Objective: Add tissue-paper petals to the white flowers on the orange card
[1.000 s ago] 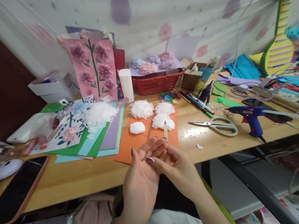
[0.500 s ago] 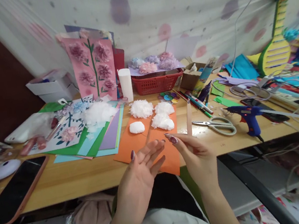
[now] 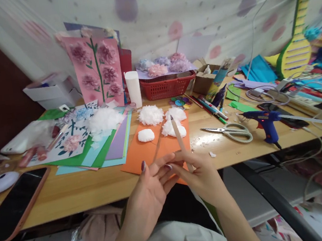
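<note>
Coming back in from the side, the right hand (image 3: 203,178) now meets the left hand (image 3: 148,202) at the fingertips, where half a second ago a gap lay between them. With it the pale slim tool (image 3: 177,134) has swung from beside the scissors (image 3: 237,131) to a line across the white fluffy pieces (image 3: 170,129); it sits tucked in the right hand's fingers, pointed end away from the body, apparently above the pieces rather than on them. The left hand lies palm up, thumb and fingers loosely spread. The right thumb and forefinger are drawn close together, but whether they pinch some small scrap I cannot tell. The white pieces have not shifted on the orange paper (image 3: 137,155), so the change, I judge, is one of handling at the fingertips, with the tool merely carried along.
</note>
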Demonstrator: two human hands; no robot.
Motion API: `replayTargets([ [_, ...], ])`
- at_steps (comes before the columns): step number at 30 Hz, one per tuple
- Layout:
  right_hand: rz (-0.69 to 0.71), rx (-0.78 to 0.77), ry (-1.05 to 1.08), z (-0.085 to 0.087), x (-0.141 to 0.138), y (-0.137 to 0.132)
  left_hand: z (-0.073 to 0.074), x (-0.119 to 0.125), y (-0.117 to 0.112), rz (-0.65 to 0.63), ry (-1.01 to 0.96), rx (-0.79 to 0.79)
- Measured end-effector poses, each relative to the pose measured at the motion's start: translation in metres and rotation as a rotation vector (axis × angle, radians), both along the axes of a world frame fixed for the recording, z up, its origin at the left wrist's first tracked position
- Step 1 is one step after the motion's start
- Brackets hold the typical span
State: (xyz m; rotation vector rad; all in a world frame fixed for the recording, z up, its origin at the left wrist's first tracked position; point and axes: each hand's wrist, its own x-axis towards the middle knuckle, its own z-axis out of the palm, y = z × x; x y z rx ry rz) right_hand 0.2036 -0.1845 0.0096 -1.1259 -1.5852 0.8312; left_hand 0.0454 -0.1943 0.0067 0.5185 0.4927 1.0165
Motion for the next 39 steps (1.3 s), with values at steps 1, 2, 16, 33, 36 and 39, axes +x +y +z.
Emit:
replayTargets([
  [1, -0.01, -0.002, 0.01, 0.0, 0.001, 0.0, 0.001, -0.001, 0.0, -0.01, 0.001, -0.009],
  [2, -0.034, -0.006, 0.031, 0.001, 0.001, 0.0, 0.002, -0.001, 0.0, -0.022, 0.003, -0.02],
  [16, -0.341, -0.118, 0.459, -0.001, 0.015, 0.006, 0.005, -0.021, 0.011, 0.246, 0.13, -0.032],
  [33, -0.076, -0.458, 0.878, 0.001, -0.002, 0.004, 0.006, 0.014, 0.033, 0.477, 0.931, 0.853],
  [36, -0.034, -0.489, 0.92, -0.002, 0.0, 0.002, 0.0, 0.009, 0.038, 0.605, 1.037, 1.144],
  [39, 0.046, -0.533, 0.979, -0.002, 0.0, 0.001, -0.002, 0.005, 0.036, 0.678, 1.111, 1.149],
])
